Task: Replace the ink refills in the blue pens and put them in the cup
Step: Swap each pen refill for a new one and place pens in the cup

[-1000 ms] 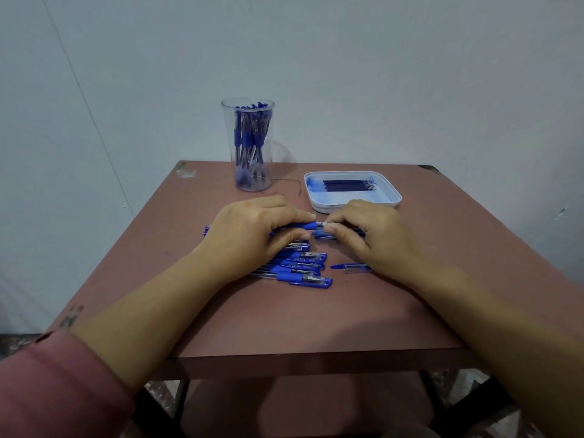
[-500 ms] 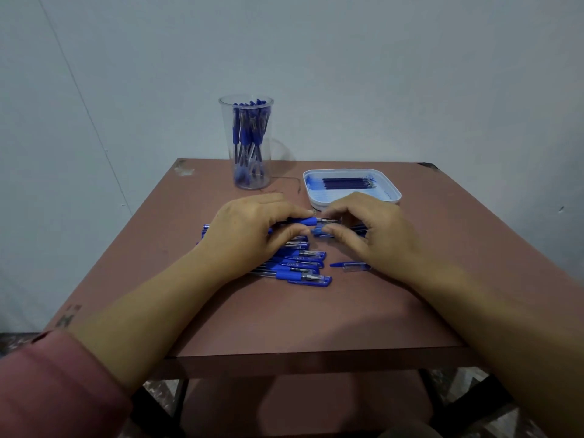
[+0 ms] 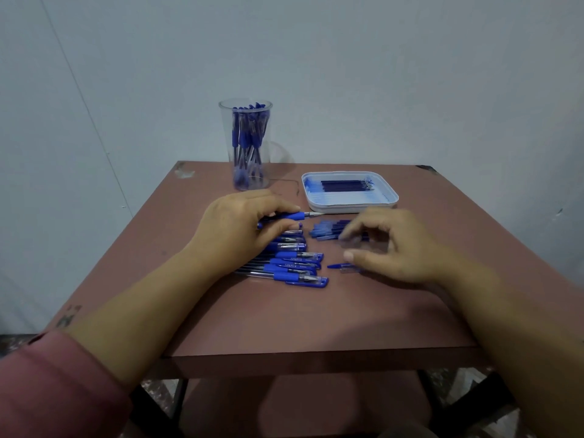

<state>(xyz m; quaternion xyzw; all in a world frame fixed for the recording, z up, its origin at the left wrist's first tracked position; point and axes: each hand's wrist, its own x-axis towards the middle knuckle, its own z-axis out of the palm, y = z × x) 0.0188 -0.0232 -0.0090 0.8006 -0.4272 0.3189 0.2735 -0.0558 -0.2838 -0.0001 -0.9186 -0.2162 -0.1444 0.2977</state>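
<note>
Blue pen in left-hand grip, just short of the tray.

My left hand [image 3: 243, 226] is curled round one blue pen [image 3: 292, 215], held level just in front of the near rim of the white tray [image 3: 349, 207]. The pen's blue rubber sleeve and bare metal tip point along that rim. My right hand [image 3: 390, 246] hovers in front of the tray with its fingers curled. It is blurred, so I cannot tell whether it holds anything. A loose pile of blue parts [image 3: 328, 230] lies beneath its fingers. A row of capped pens [image 3: 294, 263] lies front-left of the tray. The clear cup [image 3: 245, 143] stands upright left of the tray with pens inside. Dark refills [image 3: 346, 184] lie in the tray.
</note>
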